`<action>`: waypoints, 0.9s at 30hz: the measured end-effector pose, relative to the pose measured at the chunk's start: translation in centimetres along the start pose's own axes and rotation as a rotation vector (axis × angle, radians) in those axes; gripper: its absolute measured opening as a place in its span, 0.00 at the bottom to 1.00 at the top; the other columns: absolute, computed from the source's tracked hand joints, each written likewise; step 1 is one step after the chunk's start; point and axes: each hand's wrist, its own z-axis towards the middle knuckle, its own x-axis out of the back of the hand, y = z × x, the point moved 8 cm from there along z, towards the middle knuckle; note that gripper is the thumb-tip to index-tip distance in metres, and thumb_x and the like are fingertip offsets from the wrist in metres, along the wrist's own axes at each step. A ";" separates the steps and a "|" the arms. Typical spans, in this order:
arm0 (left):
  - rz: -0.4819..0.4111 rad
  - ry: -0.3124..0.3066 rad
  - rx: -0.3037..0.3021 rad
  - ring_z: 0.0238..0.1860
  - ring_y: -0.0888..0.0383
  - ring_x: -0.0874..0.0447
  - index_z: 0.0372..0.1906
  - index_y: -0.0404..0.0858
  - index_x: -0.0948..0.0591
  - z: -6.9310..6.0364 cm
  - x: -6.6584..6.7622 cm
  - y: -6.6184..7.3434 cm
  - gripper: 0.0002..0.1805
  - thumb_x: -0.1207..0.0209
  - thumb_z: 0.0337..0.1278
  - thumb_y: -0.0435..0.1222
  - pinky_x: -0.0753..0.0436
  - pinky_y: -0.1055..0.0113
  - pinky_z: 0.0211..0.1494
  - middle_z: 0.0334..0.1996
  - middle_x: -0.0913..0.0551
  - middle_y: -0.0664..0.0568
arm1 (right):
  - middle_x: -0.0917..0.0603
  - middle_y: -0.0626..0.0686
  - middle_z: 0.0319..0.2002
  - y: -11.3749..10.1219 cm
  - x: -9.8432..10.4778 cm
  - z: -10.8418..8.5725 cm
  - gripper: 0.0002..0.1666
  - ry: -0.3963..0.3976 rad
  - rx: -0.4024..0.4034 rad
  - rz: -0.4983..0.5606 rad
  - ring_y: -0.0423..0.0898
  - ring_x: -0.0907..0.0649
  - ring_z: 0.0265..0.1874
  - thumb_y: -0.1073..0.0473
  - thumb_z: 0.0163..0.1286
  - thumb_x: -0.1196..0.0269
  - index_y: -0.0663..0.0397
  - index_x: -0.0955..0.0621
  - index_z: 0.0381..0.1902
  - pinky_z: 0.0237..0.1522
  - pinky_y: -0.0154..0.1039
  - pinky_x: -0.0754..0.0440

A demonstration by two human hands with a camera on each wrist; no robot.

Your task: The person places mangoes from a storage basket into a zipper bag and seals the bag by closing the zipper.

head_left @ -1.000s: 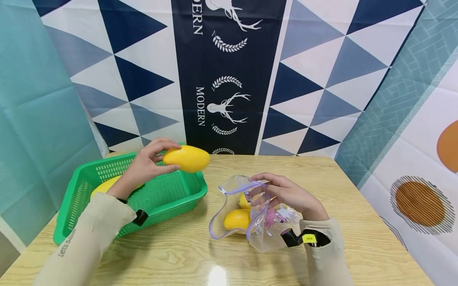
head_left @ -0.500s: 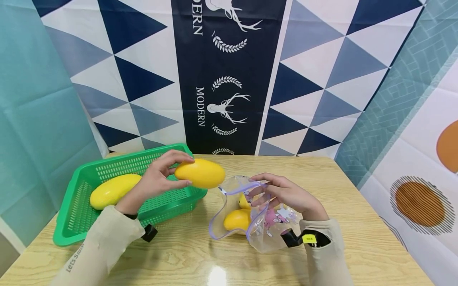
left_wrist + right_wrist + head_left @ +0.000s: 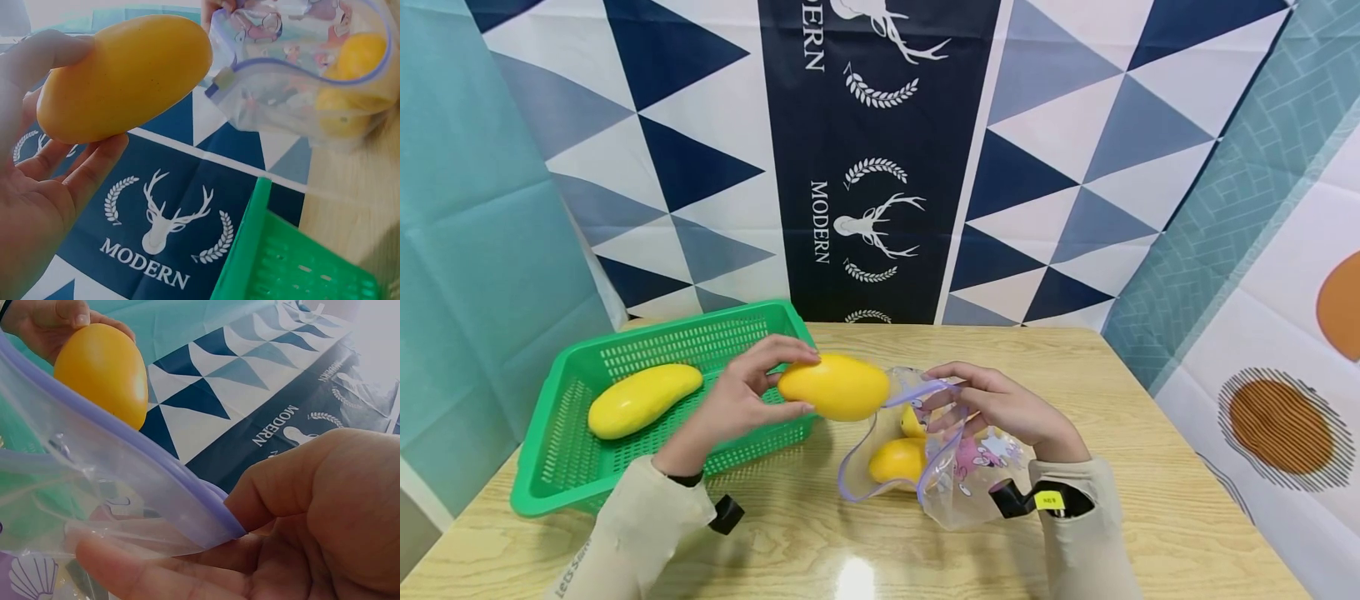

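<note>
My left hand (image 3: pixel 737 400) holds a smooth yellow mango (image 3: pixel 837 387) between thumb and fingers, level in the air. Its free end is at the upper left of a clear zip bag (image 3: pixel 957 504) with a purple-edged mouth; whether they touch I cannot tell. My right hand (image 3: pixel 1011 410) pinches the bag's rim, seen closely in the right wrist view, where the purple strip (image 3: pixel 150 450) runs up to the thumb. The mouth gapes toward the left. Inside the bag lie yellow fruits (image 3: pixel 897 461), partly covered by printed plastic and fingers.
A green perforated basket (image 3: pixel 535 467) stands on the left of the wooden table (image 3: pixel 775 542), with a longer yellow mango-like fruit (image 3: pixel 643 400) in it. Patterned cloth (image 3: pixel 880 125) hangs behind the table's far edge.
My left hand has carried the mango right and down, from over the basket to the bag's mouth. The basket's fruit has come into full view. My right hand and the bag stay put.
</note>
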 end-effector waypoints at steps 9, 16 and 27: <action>-0.023 -0.034 -0.003 0.55 0.57 0.24 0.54 0.27 0.22 -1.0 -1.8 -0.3 0.23 0.31 0.51 0.22 0.15 0.61 0.50 0.54 0.25 0.42 | 0.21 0.73 0.54 0.1 0.1 -0.1 0.24 0.021 -0.020 -0.007 0.51 0.12 0.42 0.67 0.80 0.61 0.73 0.38 0.68 0.40 0.44 0.13; -0.027 -0.051 0.028 0.55 0.58 0.24 0.53 0.26 0.22 -1.6 -2.9 -1.1 0.23 0.31 0.50 0.21 0.15 0.61 0.49 0.53 0.26 0.36 | 0.21 0.73 0.54 0.1 0.1 -0.2 0.24 0.030 -0.027 -0.019 0.51 0.12 0.42 0.67 0.79 0.61 0.73 0.37 0.68 0.40 0.43 0.13; -0.064 -0.080 0.039 0.54 0.55 0.24 0.53 0.29 0.21 -2.3 -4.9 -2.1 0.24 0.31 0.47 0.19 0.15 0.57 0.49 0.53 0.25 0.39 | 0.20 0.73 0.53 0.1 0.0 0.0 0.24 0.028 -0.021 -0.024 0.51 0.12 0.42 0.67 0.79 0.61 0.72 0.37 0.68 0.39 0.44 0.13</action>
